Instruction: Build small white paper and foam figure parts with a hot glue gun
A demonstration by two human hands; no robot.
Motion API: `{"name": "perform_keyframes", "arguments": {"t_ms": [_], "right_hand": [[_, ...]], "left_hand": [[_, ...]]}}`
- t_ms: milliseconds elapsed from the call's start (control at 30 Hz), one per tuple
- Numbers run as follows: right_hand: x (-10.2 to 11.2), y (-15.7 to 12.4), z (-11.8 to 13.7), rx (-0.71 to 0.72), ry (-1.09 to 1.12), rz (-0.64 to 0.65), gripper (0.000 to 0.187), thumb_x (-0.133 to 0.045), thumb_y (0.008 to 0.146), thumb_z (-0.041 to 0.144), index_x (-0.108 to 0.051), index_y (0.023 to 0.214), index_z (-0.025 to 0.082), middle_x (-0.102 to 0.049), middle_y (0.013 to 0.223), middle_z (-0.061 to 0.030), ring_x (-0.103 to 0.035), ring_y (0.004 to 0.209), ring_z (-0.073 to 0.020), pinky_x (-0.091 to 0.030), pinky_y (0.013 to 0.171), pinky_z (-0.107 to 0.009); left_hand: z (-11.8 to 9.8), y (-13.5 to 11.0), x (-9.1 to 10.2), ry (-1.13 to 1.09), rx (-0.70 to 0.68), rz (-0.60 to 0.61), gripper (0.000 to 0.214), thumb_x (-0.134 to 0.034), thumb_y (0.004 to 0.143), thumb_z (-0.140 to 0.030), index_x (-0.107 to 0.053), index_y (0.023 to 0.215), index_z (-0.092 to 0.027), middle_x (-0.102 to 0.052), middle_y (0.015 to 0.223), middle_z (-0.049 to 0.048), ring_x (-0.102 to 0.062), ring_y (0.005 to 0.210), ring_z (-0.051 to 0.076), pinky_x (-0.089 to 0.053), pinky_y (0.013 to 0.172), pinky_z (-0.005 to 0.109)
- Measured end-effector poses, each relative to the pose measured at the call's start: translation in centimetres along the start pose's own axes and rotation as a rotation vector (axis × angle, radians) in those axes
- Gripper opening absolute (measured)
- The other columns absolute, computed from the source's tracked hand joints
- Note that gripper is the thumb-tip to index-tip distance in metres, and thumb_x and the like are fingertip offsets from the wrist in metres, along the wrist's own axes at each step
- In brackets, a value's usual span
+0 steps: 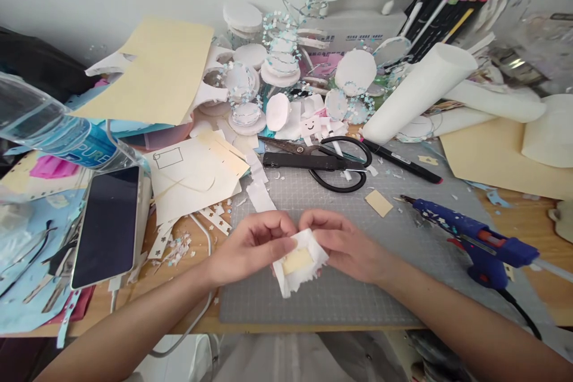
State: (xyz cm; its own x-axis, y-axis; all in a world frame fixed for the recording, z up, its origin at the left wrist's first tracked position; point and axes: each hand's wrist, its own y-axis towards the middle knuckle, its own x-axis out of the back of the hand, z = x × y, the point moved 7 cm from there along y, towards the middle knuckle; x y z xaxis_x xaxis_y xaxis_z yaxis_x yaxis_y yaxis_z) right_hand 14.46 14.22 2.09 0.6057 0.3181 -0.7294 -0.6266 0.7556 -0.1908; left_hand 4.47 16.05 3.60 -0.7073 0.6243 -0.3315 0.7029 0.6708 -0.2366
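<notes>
Pinching paper (299, 264), hands (250, 248) (345, 246) hide its top.

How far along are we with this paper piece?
Done: trimmed discs stacked at the back. In hand: left hand and right hand pinch white paper holding a tan card. Left: spare card lies loose on the mat; glue gun idle.

Mat (394, 274) clear w/ scissors (331, 164) behind, glue gun (474, 239) rt

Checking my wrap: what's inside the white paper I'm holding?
A tan card lies inside the white paper, held by the left hand and right hand. The folds hide its edges.
</notes>
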Motion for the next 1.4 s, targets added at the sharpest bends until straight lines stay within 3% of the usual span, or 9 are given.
{"name": "perform_keyframes", "arguments": {"t_ms": [100,200,467,700,867,1400], "right_hand": [[0.5,0.1,0.6,0.075,-0.014,-0.062,0.022,-0.065,0.087,0.038,-0.061,0.09,0.016,-0.061,0.069,0.0016,-0.058,0.059,-0.0085,-0.048,0.053,-0.02],[1.2,0.0,1.2,0.126,-0.083,-0.133,0.013,-0.067,0.085,0.028,-0.059,0.088,0.019,-0.061,0.072,0.003,-0.056,0.058,-0.0073,-0.045,0.052,-0.019],[1.3,-0.2,2.0,0.204,-0.23,-0.156,0.011,-0.067,0.083,0.017,-0.057,0.088,0.019,-0.058,0.073,0.0037,-0.052,0.058,-0.0058,-0.041,0.053,-0.018],[1.5,0.2,1.4,0.066,-0.006,-0.168,0.015,-0.064,0.085,0.03,-0.059,0.08,0.016,-0.056,0.061,0.0037,-0.05,0.052,-0.0064,-0.04,0.048,-0.017],[0.6,0.1,0.6,-0.008,-0.025,-0.018,0.017,-0.071,0.082,0.03,-0.064,0.084,0.015,-0.061,0.068,0.0022,-0.056,0.057,-0.0062,-0.044,0.053,-0.018],[0.1,0.0,0.5,0.025,-0.136,0.026,0.015,-0.07,0.084,0.026,-0.06,0.083,0.015,-0.061,0.069,0.003,-0.056,0.06,-0.006,-0.047,0.057,-0.019]], "left_hand": [[0.1,0.1,0.7,-0.037,-0.017,-0.107,0.028,-0.065,0.086,-0.039,-0.057,0.076,-0.014,-0.062,0.062,0.0003,-0.055,0.048,0.008,-0.045,0.045,0.018],[0.0,0.1,1.5,-0.018,-0.042,-0.223,0.028,-0.068,0.084,-0.039,-0.058,0.075,-0.014,-0.06,0.058,-0.0024,-0.05,0.042,0.006,-0.041,0.04,0.015],[0.1,0.1,2.4,0.032,-0.115,-0.323,0.022,-0.069,0.085,-0.036,-0.065,0.078,-0.015,-0.059,0.06,-0.0032,-0.051,0.048,0.006,-0.041,0.041,0.014],[-0.3,-0.1,1.9,0.088,-0.164,-0.227,0.021,-0.071,0.082,-0.034,-0.069,0.076,-0.014,-0.064,0.064,0.0009,-0.055,0.054,0.008,-0.044,0.049,0.017],[-1.0,-0.4,1.3,0.189,-0.175,-0.194,0.019,-0.071,0.08,-0.031,-0.07,0.072,-0.014,-0.062,0.06,0.0011,-0.052,0.051,0.009,-0.042,0.047,0.018],[-1.7,-0.4,0.8,0.351,-0.208,-0.197,0.012,-0.067,0.077,-0.023,-0.068,0.069,-0.014,-0.064,0.059,0.0029,-0.053,0.048,0.01,-0.043,0.046,0.02]]}}
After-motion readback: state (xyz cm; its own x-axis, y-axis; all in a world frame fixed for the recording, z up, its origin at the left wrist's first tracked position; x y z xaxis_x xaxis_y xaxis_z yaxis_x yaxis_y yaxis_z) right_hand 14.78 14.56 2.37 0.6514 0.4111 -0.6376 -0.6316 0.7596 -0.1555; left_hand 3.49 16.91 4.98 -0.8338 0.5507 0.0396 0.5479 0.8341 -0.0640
